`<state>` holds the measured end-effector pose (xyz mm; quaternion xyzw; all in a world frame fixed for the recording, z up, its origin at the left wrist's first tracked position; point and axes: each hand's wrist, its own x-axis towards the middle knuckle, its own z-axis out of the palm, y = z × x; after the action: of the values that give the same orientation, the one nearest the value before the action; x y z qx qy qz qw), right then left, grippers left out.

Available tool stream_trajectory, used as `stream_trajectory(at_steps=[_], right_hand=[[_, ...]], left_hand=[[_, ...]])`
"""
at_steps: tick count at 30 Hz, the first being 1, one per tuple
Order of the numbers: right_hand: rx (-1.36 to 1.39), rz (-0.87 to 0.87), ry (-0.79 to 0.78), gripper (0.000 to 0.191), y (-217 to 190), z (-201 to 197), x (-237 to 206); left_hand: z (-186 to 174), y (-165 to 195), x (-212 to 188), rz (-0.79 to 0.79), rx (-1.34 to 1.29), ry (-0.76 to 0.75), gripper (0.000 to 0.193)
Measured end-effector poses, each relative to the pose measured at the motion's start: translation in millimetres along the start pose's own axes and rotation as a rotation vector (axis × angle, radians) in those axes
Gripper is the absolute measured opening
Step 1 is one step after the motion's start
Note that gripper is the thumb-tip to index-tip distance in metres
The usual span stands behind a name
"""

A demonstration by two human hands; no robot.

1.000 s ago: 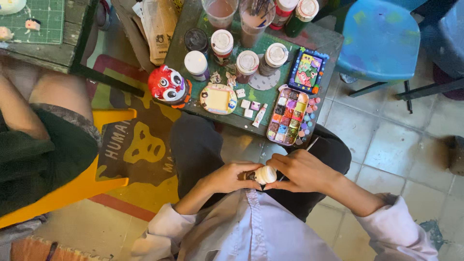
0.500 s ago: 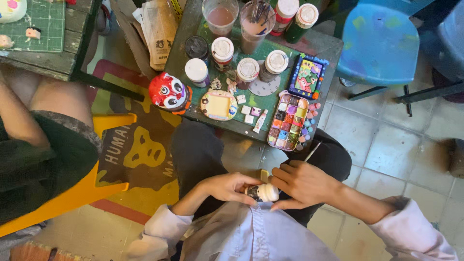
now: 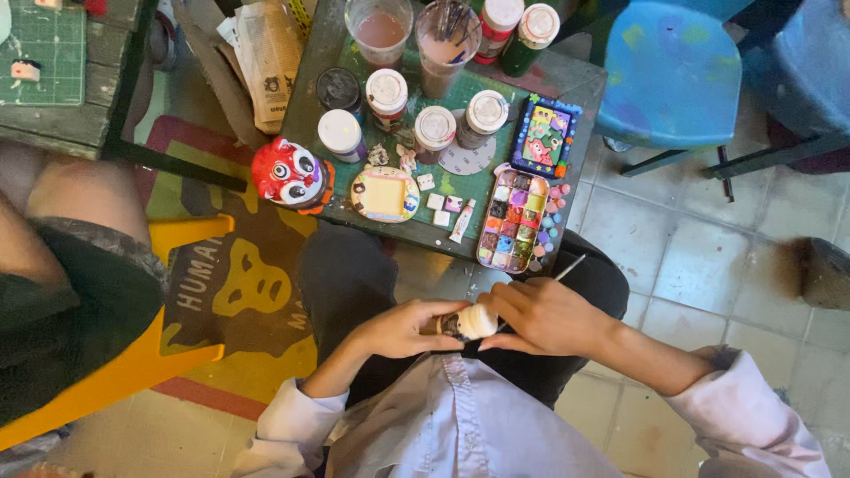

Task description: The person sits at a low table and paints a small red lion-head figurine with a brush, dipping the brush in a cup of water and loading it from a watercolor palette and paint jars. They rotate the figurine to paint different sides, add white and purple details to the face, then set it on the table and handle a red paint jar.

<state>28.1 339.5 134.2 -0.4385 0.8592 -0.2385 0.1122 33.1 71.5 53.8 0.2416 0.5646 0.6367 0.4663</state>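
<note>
1. Small cream figurine (image 3: 476, 321): it sits over the person's lap, below the near edge of the worktop (image 3: 416, 232), caught between both hands. Its pale rounded side faces up; a darker patch shows at its left end.
2. Left hand (image 3: 403, 326): fingers curled around the figurine's left end, steadying it.
3. Right hand (image 3: 544, 314): closed on a thin paintbrush (image 3: 567, 269) whose pale handle sticks up and to the right; its fingers also touch the figurine's right side. The bristle tip is hidden behind the fingers, so contact with the surface cannot be told.
4. Step in hand, as I judge it: painting detail onto the figurine, held close to the body.
5. The next stroke calls for a firm left-hand hold and small, controlled brush movement; fresh colour would mean a reach up to the paint palette (image 3: 515, 226) at the worktop's near right edge.
6. Further out on the worktop: a red painted mask figure (image 3: 290, 174) at the near left corner, a small yellow-faced frame (image 3: 384, 194) beside it, white-lidded paint jars (image 3: 387, 91) in the middle, and a cup of murky water (image 3: 380, 28) at the far edge.
</note>
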Motion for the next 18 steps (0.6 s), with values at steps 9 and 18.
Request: stream_trajectory(at_steps=[9, 18], right_hand=[[0.128, 0.132, -0.096, 0.047, 0.4, -2.6, 2.4], [0.077, 0.287, -0.068, 0.054, -0.4, -8.8, 3.2]], left_hand=[[29.4, 21.5, -0.9, 0.289, 0.669, 0.355, 0.058], [25.2, 14.2, 8.6, 0.087, 0.468, 0.318, 0.062]])
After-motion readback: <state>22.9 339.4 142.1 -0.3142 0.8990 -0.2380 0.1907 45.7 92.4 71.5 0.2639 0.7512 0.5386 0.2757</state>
